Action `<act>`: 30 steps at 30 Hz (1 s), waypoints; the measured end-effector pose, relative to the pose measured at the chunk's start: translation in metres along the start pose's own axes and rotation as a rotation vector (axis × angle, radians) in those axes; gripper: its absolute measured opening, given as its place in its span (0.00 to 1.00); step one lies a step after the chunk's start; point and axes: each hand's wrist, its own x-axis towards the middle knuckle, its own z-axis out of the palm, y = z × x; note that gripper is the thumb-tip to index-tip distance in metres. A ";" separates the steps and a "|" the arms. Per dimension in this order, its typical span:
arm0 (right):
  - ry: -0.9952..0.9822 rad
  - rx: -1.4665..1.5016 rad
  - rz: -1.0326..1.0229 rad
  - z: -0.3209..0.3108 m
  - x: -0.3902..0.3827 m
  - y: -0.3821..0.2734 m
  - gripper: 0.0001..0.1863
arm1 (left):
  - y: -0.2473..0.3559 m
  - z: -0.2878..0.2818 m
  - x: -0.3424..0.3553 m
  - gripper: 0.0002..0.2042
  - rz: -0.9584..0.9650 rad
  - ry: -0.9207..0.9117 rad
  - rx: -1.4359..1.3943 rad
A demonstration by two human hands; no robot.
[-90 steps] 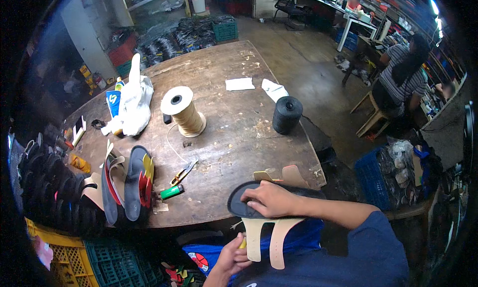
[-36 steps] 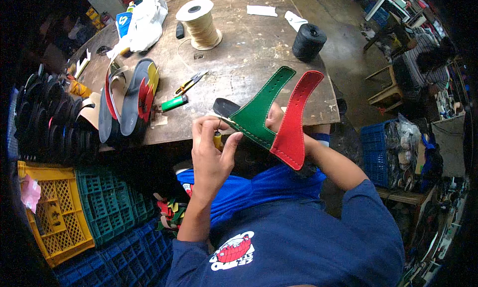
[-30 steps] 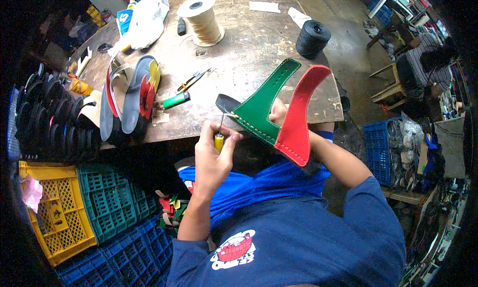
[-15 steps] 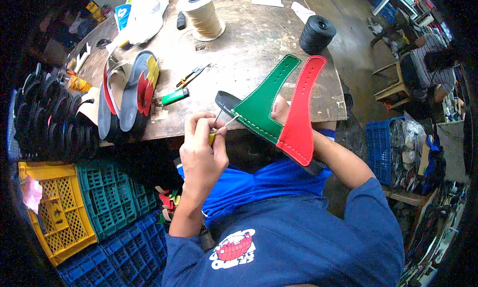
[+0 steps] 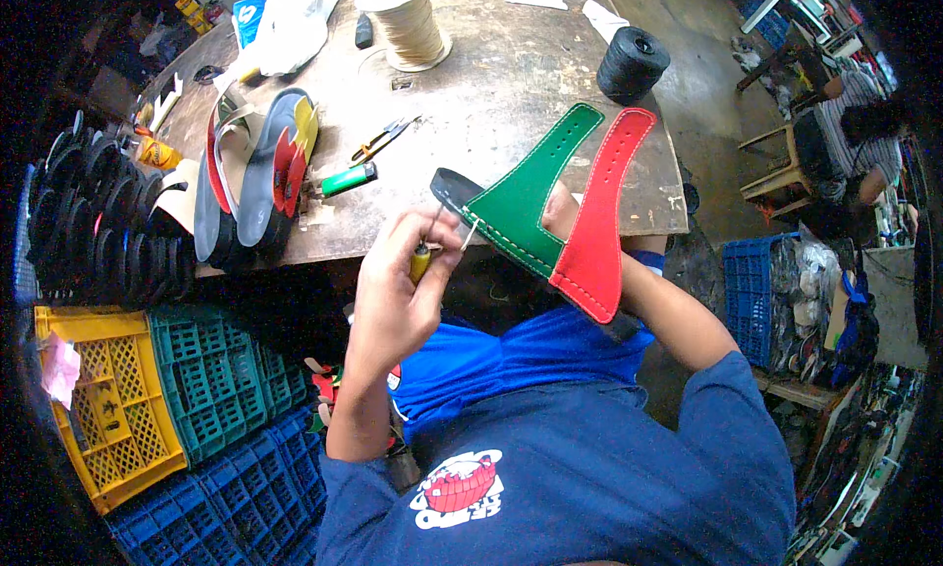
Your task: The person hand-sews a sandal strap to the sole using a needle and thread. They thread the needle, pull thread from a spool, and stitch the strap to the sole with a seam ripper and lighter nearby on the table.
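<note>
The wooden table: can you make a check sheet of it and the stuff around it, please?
Surface: worn brown wooden table, stained and scuffed.
Job's things: dark flat sole with a stitched green strap and a stitched red strap; thin pale cord at the green strap's edge.
Clutter: green plastic lighter, yellow-handled metal cutters, spool of beige cord, black thread cone, grey-soled sandals with red and yellow straps.
Grips: left hand closed around a yellow-handled tool; right hand behind the straps, partly hidden.
Cables: small black coil, too small to tell if cable.
Surroundings: yellow plastic crate and teal plastic crate at left; co-worker in a striped shirt at right.
</note>
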 end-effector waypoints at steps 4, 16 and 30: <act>0.005 0.036 -0.026 0.001 -0.002 0.004 0.15 | -0.006 0.018 -0.002 0.04 -0.329 -0.010 -0.833; 0.044 -0.255 -0.135 -0.001 -0.005 -0.003 0.14 | -0.012 0.019 0.008 0.13 0.089 0.041 -0.038; -0.007 0.166 0.001 0.000 0.000 0.009 0.17 | -0.002 0.025 0.010 0.08 0.126 0.057 0.228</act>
